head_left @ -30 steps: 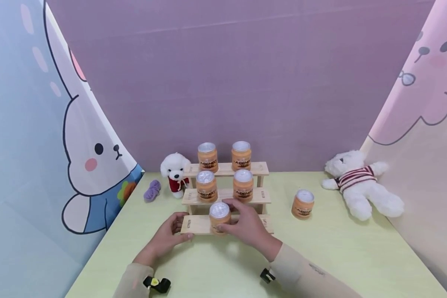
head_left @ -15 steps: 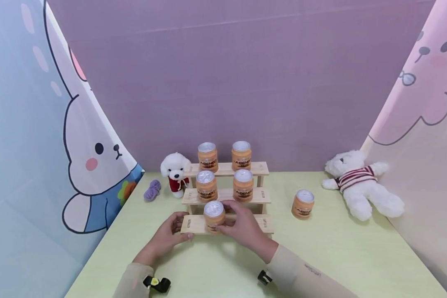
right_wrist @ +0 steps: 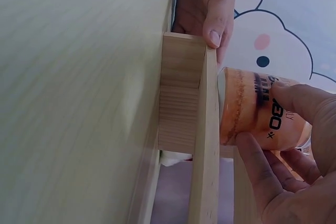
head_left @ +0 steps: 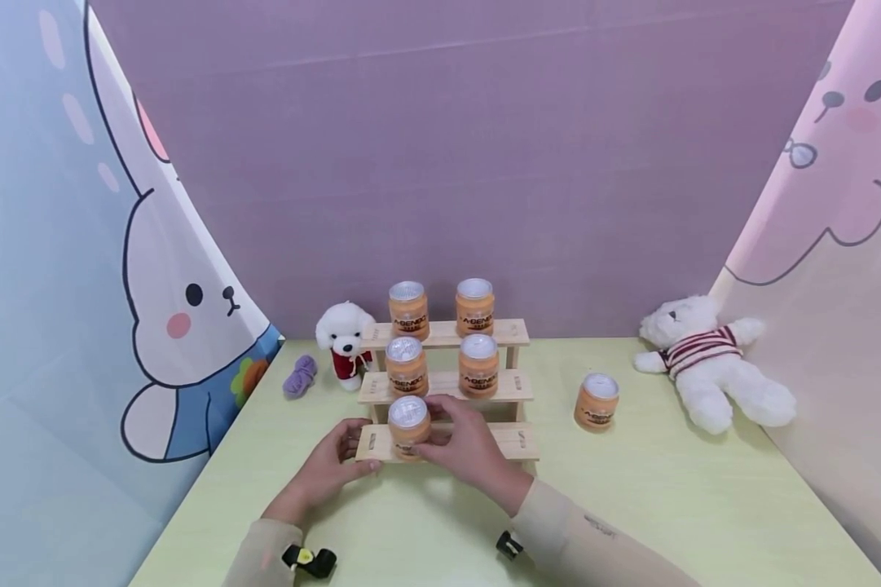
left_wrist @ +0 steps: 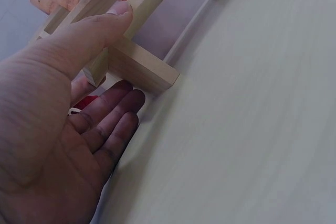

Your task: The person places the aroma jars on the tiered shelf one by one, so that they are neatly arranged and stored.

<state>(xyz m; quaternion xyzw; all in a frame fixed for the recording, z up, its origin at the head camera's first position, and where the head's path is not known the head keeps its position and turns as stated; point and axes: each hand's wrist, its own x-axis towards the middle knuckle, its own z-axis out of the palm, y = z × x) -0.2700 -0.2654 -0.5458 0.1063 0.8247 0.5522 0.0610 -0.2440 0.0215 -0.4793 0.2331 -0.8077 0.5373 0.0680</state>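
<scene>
My right hand [head_left: 465,444] grips an orange can [head_left: 403,438] with a silver lid, thumb in front and fingers behind. The can is upright at the left part of the bottom step of a three-step wooden stand [head_left: 447,332]; in the right wrist view the can's base [right_wrist: 224,108] is at the board [right_wrist: 210,129], and I cannot tell if it touches. My left hand [head_left: 330,465] holds the left end of that step, its thumb [left_wrist: 113,22] on the board's edge and its other fingers partly hidden behind the end. Two like cans stand on the middle step and two on the top.
Another orange can [head_left: 596,403] stands on the table right of the stand. A white plush dog [head_left: 345,334] and a purple yarn bundle [head_left: 300,377] are at the left. A white teddy bear [head_left: 711,367] in a striped top leans at the right by the wall.
My right hand has slid leftward along the bottom step with the can, from near its middle to its left part. The left hand has stayed in place.
</scene>
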